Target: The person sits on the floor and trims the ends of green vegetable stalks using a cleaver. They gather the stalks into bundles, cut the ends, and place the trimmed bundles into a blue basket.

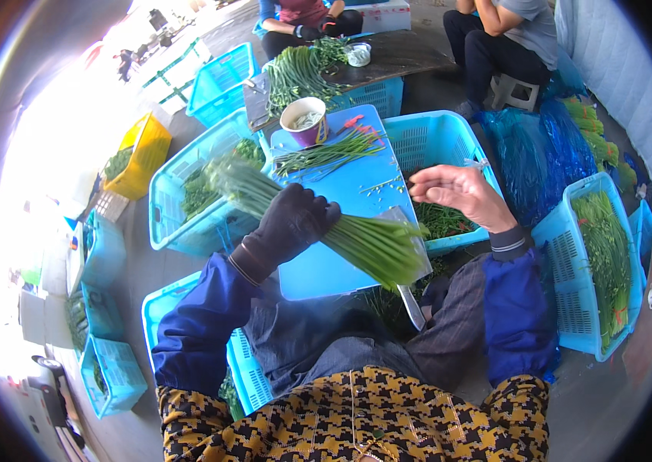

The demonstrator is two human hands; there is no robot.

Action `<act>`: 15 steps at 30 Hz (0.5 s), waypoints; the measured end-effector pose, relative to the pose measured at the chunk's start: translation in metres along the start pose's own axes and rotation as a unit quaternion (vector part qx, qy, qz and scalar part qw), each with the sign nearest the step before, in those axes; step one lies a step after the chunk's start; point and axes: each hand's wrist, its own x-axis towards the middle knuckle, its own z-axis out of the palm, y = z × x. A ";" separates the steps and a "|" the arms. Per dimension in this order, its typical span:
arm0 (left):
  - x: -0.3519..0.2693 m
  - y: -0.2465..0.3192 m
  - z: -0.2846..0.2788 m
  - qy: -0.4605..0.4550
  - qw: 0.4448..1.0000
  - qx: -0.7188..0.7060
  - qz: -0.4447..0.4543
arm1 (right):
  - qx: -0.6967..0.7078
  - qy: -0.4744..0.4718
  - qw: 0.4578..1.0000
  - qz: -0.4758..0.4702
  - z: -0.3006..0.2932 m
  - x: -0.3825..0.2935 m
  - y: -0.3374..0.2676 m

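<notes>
My left hand [301,222], in a black glove, is closed around a thick bunch of green flowering chive stems [378,245], held slantwise above a blue board [314,271]. The bunch's bud ends are blurred at upper left. My right hand [459,193], bare and slightly blurred, is raised beside the board's right edge with its fingers partly curled; nothing shows between them. A cleaver or broad knife [411,306] lies at the board's near right corner, its blade partly behind the stems. Farther up the board are loose stems [332,153], red ties [355,121] and a paper tub [304,122].
Blue plastic crates stand left [158,222], right [562,277] and beyond the board [441,121]. A low dark table [401,52] holding more stems is ahead. Two people sit beyond, one wearing dark gloves [307,33]. Blue plastic bags [513,156] lie at right; a yellow crate [150,156] is left.
</notes>
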 end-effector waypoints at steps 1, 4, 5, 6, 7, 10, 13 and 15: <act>-0.002 0.002 -0.015 0.004 0.999 0.027 0.033 | 0.000 -0.065 0.998 0.008 0.011 0.009 -0.003; -0.011 0.010 -0.039 0.087 0.991 -0.028 0.095 | 0.014 -0.229 0.973 0.040 0.059 0.026 0.002; -0.012 0.013 -0.043 0.121 0.985 -0.040 0.117 | 0.036 -0.269 0.960 0.067 0.074 0.028 0.014; -0.008 0.016 -0.042 0.134 0.982 -0.047 0.121 | 0.080 -0.286 0.952 0.071 0.082 0.027 0.035; -0.005 0.017 -0.045 0.121 0.980 -0.069 0.139 | 0.128 -0.308 0.940 0.073 0.093 0.024 0.050; -0.015 0.026 -0.011 0.132 0.982 -0.075 0.112 | 0.339 -0.306 0.881 0.124 0.133 -0.001 0.061; -0.036 0.048 0.042 0.102 0.987 -0.104 0.062 | 0.426 -0.186 0.860 0.211 0.158 -0.024 0.115; -0.054 0.075 0.082 0.072 0.985 -0.153 0.023 | 0.428 -0.146 0.856 0.250 0.175 -0.035 0.141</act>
